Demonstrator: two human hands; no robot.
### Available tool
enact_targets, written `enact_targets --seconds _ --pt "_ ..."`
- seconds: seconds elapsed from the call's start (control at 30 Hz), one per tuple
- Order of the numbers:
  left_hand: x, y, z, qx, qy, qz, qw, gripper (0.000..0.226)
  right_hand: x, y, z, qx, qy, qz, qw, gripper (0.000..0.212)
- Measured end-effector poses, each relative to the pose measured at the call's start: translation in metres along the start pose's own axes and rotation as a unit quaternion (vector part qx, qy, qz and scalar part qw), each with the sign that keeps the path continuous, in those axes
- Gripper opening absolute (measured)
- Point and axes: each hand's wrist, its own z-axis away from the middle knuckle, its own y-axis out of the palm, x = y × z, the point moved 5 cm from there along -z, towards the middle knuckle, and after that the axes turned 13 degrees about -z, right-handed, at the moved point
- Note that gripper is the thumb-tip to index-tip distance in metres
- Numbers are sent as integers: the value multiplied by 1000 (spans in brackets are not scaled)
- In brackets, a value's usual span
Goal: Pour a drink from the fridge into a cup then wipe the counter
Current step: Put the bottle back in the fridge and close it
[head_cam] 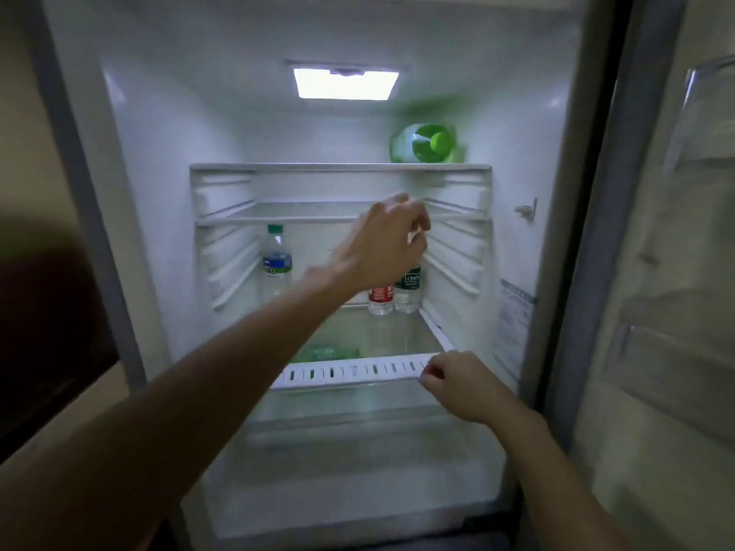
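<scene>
Your left hand [382, 244] is curling over the red-labelled bottle [381, 298] inside the fridge [159, 192]; I cannot tell whether it is gripping. Your right hand [457, 385] is hanging loosely curled, empty. The label writing is showing only as blur.

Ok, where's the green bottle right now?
Head view: the green bottle lies on its side at the right of the top shelf, above the left hand.

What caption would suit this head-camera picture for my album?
Inside an open fridge, the left hand reaches toward a red-labelled bottle while the right hand sits at the slotted shelf trim.
</scene>
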Motion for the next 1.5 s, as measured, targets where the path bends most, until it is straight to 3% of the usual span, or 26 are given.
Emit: enact_targets --seconds 0.13,0.37,0.57,0.73,0.83,1.03,1.27,1.5 --pt "-13 15 64 149 -8 -23 989 17 -5 5 24 9 30 -2 1000 27" --pt "-38 51 172 363 -51 -68 928 26 -10 30 84 43 54 43 997 27" --pt "-98 76 291 466 -51 -8 883 35 -22 62 177 42 65 60 995 24" --pt "-141 73 370 495 -63 42 866 34 -17 100 264 53 45 63 996 28" --pt "-157 67 406 511 -57 43 857 35 -23 114 307 78 81 96 989 29" --pt "-182 49 447 514 -42 5 857 34 -54 121 371 106 136 58 983 30" --pt "-228 32 474 536 -50 -10 843 35 -90 88 448 86 169 37 981 28" --pt "-339 11 489 533 -54 -2 845 35 -145 23 556 61 230 43 970 20"
